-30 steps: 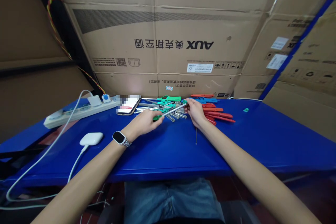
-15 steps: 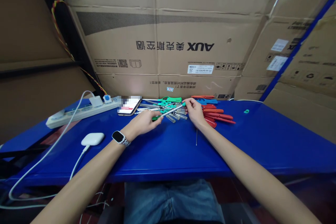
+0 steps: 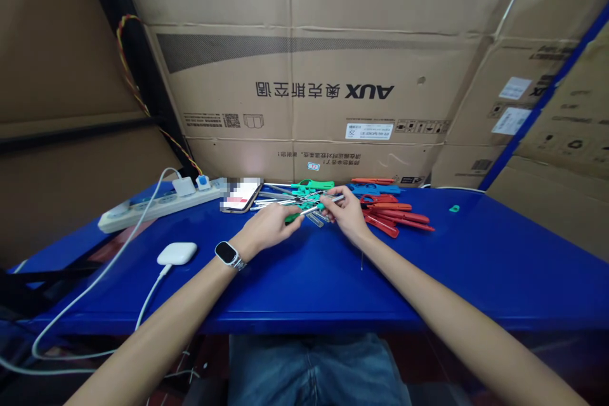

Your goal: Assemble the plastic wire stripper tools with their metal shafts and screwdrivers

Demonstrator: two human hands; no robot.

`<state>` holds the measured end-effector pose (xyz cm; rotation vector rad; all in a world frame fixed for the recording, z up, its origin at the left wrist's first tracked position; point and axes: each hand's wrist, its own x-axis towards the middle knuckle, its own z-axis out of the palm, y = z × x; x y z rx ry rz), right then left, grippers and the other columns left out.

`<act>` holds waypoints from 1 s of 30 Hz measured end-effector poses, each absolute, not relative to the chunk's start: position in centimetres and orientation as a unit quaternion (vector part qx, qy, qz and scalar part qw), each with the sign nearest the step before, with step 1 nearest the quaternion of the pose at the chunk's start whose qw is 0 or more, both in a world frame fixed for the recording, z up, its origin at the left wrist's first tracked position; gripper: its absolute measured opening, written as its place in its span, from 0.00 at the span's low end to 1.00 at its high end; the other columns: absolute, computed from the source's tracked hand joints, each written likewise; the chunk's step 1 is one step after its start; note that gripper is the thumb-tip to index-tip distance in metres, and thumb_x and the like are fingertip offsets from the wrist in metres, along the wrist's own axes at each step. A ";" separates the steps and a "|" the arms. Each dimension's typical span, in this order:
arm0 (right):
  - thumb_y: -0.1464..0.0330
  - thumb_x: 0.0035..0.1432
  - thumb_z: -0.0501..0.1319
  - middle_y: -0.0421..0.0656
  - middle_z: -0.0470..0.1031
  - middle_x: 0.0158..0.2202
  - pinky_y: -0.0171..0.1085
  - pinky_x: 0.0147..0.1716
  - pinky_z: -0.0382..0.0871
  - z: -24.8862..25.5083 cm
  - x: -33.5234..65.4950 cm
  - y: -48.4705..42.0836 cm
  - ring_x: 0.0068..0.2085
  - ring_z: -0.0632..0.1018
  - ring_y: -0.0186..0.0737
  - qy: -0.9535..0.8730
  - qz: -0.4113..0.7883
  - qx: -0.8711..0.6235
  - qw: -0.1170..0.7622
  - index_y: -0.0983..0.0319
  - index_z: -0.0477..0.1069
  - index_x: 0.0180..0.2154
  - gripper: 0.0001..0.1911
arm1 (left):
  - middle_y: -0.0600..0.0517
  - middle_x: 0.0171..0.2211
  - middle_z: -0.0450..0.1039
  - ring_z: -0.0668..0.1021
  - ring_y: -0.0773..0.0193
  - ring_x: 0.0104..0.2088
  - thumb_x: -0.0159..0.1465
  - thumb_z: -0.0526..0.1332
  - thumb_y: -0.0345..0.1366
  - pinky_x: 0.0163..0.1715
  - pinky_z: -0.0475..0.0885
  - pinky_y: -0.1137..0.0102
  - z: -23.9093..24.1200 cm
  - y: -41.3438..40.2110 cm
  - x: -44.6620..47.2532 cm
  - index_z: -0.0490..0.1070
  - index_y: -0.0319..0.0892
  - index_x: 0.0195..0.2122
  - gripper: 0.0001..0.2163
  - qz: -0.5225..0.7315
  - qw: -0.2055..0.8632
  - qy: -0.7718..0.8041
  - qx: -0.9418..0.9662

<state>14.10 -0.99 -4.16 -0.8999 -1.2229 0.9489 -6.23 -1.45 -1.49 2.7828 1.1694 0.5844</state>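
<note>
My left hand [image 3: 273,225] is closed around the green handle of a long-nosed lighter [image 3: 311,210], whose metal tube points to the right. The fingers of my right hand [image 3: 347,209] pinch a small green plastic piece [image 3: 321,206] on that tube, partway along it, and the tube's far end shows past the fingertips. Behind both hands lie loose metal tubes [image 3: 266,203], green lighter parts and clear plastic parts [image 3: 314,220]. To the right of my right hand are red lighter parts [image 3: 385,223] and blue lighter bodies [image 3: 373,189]. My right hand partly hides the pile.
A phone [image 3: 242,195] rests left of the pile, beside a white power strip [image 3: 147,210] with plugs. A white earbud case [image 3: 177,254] with a cable lies on the blue table [image 3: 304,292]. Another small green piece [image 3: 454,208] lies at right. Cardboard [image 3: 304,57] stands behind.
My right hand has moved the small green piece from the tube's far end down along it toward my left hand. My left hand keeps its hold on the lighter.
</note>
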 end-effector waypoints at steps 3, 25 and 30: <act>0.52 0.35 0.76 0.35 0.75 0.19 0.31 0.15 0.64 -4.0 13.3 -1.2 0.17 0.70 0.33 -0.486 0.463 -0.376 0.638 0.59 0.66 0.41 0.34 | 0.48 0.29 0.77 0.76 0.59 0.28 0.71 0.51 0.41 0.29 0.62 0.69 -1.5 -1.7 -5.8 0.74 0.41 0.42 0.14 0.209 0.031 0.391 0.896; 0.49 0.45 0.71 0.36 0.70 0.17 0.33 0.19 0.60 -4.5 11.6 -3.0 0.18 0.67 0.32 -0.587 0.411 -0.362 0.596 0.59 0.66 0.24 0.23 | 0.44 0.40 0.79 0.82 0.48 0.43 0.63 0.61 0.31 0.39 0.73 0.64 -1.9 -2.2 -4.1 0.46 0.44 0.69 0.35 0.250 0.130 0.408 0.868; 0.48 0.50 0.68 0.36 0.68 0.19 0.33 0.22 0.61 -3.8 12.1 -3.7 0.20 0.67 0.32 -0.646 0.353 -0.354 0.577 0.59 0.65 0.24 0.23 | 0.45 0.43 0.78 0.80 0.51 0.46 0.61 0.62 0.30 0.44 0.73 0.62 -2.4 -2.2 -3.7 0.55 0.45 0.65 0.31 0.310 0.184 0.356 0.862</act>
